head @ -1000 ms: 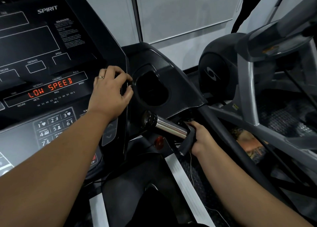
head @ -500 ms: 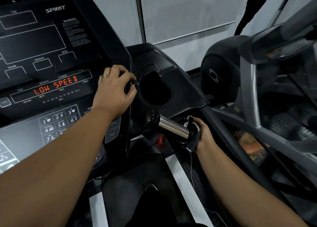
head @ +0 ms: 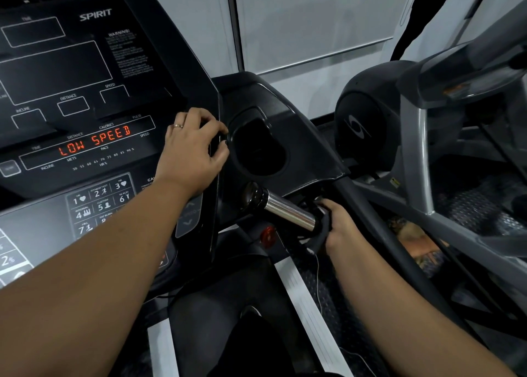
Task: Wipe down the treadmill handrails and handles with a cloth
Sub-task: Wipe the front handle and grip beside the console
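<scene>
Step in hand: wiping the short chrome handle [head: 288,209], with the cloth at the handle's far end from its capped tip. Right hand [head: 340,228] grip is closed tight, fingers curled on a dark cloth [head: 320,234] pressed to that end; can't tell if it wraps fully round. Left hand [head: 194,151], up-left of the handle, has fingers bent over the console [head: 85,77] edge, bracing. Next, likely: drag the cloth toward the handle's tip, keep the squeeze, then do the handrail [head: 382,235] right of the handle.

My feed is dim and cool, with pale light off the frosted wall panels [head: 313,20] behind. I see sharp glare on the chrome handle [head: 288,211], a glowing red display [head: 94,142], and wide-angle bending at the edges.
</scene>
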{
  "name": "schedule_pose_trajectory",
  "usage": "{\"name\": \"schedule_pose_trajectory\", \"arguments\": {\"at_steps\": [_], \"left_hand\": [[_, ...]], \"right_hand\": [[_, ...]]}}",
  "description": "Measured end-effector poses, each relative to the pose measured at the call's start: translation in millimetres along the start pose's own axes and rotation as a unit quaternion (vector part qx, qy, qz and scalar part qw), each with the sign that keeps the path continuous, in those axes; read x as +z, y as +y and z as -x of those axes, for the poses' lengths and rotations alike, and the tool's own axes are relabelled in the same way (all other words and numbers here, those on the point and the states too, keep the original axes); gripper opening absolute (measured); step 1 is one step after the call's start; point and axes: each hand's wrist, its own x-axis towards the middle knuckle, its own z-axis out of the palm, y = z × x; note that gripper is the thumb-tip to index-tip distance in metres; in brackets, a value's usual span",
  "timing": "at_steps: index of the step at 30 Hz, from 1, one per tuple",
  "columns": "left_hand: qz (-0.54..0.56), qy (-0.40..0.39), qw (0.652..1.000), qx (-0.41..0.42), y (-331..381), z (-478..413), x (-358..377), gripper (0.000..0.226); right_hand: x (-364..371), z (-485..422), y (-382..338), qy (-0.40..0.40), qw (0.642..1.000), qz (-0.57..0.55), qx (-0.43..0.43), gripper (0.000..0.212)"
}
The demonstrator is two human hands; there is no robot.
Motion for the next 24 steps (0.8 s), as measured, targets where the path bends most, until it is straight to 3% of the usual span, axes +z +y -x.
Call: {"name": "schedule_pose_trajectory", "arguments": {"at_steps": [9, 13, 20, 22, 24], "left_hand": [[-0.002, -0.001, 1.000, 0.001, 0.4, 0.0, -0.1, 0.023], [0.000, -0.003, 1.000, 0.002, -0.5, 0.1, -0.4, 0.023], [-0.003, -0.006, 1.000, 0.002, -0.2, 0.1, -0.7, 0.023], [-0.001, -0.006, 1.000, 0.002, 0.0, -0.1, -0.2, 0.023], [0.003, -0.005, 1.000, 0.002, 0.0, -0.1, -0.2, 0.023]], "right_hand": [[-8.3, 1.6, 7.5, -0.040, 0.997, -0.057, -0.028, 0.032], [-4.3, 4.5, 2.7, -0.017, 1.000, -0.009, -0.020, 0.020], [0.1, 4.8, 17.3, 0.040, 0.997, 0.019, -0.061, 0.034], [-1.2, 2.8, 22.0, 0.058, 0.995, 0.025, -0.074, 0.046], [-0.7, 3.4, 20.5, 0.066, 0.995, 0.028, -0.071, 0.035]]}}
